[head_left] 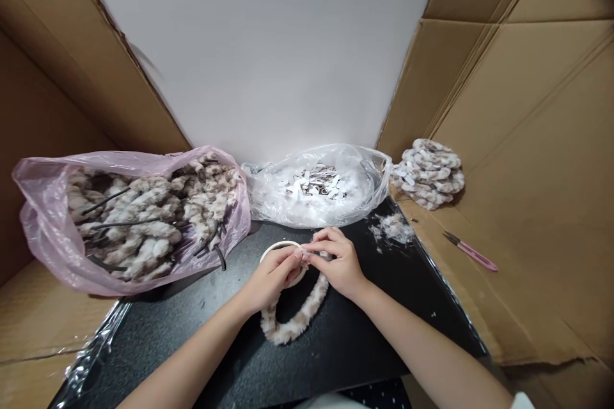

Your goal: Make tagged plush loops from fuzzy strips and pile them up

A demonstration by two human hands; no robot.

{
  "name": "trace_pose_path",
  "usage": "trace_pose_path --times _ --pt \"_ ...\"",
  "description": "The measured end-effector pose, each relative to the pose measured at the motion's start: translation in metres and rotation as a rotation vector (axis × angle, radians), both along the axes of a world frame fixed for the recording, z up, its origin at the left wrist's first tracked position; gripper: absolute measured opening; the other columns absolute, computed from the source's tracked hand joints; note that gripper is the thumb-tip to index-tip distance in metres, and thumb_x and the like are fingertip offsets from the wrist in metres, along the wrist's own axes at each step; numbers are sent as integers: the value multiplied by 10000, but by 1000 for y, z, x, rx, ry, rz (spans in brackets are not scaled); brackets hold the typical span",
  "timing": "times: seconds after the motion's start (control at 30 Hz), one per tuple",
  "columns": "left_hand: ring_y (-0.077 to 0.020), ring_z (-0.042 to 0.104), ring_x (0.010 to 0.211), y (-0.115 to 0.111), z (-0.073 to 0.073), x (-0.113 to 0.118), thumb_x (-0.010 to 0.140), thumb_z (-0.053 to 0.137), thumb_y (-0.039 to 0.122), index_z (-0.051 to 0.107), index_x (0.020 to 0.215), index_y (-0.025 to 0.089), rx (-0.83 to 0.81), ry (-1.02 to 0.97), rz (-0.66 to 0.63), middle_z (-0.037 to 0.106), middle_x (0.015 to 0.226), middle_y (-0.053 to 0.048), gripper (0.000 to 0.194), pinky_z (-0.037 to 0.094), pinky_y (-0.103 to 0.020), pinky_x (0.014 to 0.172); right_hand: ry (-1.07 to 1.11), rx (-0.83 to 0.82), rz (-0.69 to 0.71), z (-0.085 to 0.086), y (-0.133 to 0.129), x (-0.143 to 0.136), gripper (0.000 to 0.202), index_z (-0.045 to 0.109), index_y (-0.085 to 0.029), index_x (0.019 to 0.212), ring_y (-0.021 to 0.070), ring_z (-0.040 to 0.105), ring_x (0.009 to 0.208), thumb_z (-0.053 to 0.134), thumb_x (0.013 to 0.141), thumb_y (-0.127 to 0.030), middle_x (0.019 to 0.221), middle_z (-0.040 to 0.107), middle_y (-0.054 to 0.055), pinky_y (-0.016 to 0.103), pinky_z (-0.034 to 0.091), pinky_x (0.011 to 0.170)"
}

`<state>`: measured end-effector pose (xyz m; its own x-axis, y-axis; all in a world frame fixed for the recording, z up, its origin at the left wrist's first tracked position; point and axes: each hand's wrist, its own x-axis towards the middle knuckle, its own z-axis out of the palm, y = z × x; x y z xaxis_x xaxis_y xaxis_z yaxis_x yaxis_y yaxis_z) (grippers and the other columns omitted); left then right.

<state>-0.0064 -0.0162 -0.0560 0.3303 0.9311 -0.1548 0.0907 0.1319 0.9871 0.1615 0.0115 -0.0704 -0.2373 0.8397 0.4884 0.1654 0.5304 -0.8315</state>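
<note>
A fluffy beige-and-white band [292, 327] forms a loop over the black table [192, 345]. Its upper ends run up to my two hands, which meet above it. My left hand [275, 275] is closed, thumb and fingers pinching the band's end. From the right, my right hand [338, 262] pinches at the same spot, its fingertips touching those of my left hand. What exactly lies between the fingertips is too small to make out. Behind my left hand, a cream-coloured ring [279, 244] is partly hidden.
A pink plastic bag [43, 204] of furry pieces with dark strips lies left. Behind my hands is a clear bag [268, 198] of small white and metallic pieces. Fluff [396, 229], a furry stack [429, 174] and a pink-handled tool [472, 252] lie right; cardboard walls [537, 140] stand around.
</note>
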Motion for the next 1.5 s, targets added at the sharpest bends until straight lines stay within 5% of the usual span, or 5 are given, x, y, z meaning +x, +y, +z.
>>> trace_pose_path --times 0.4,0.77,1.0,1.17,1.5 --pt "-67 395 402 0 -1 1 852 506 518 494 633 160 23 81 33 446 521 48 420 296 -175 381 88 -127 131 3 -2 -1 33 714 -191 740 160 613 720 705 759 -166 747 675 27 280 486 690" --pt "-65 409 366 1 0 1 813 518 437 573 694 142 -75 62 66 462 490 47 323 324 -154 343 303 -383 140 -3 0 -4 206 689 -185 711 157 608 718 783 701 -368 753 664 29 284 497 698" --pt "-52 378 400 0 0 3 824 529 546 473 693 171 -59 -12 73 413 531 71 401 312 -149 362 364 -549 244 -6 1 -4 315 692 -195 884 163 629 750 825 621 -305 811 676 21 303 515 726" --pt "-45 404 396 -4 4 7 864 531 543 444 665 169 -81 -57 11 423 561 60 432 310 -149 364 207 -221 79 -1 -4 -4 36 685 -192 737 149 580 718 714 755 -205 747 618 13 280 474 677" --pt "-14 271 374 -7 5 6 782 640 561 442 776 185 -440 -350 17 410 551 83 425 202 -127 370 -110 227 77 6 -7 3 103 654 -209 754 174 567 781 640 802 -119 777 637 17 342 435 753"
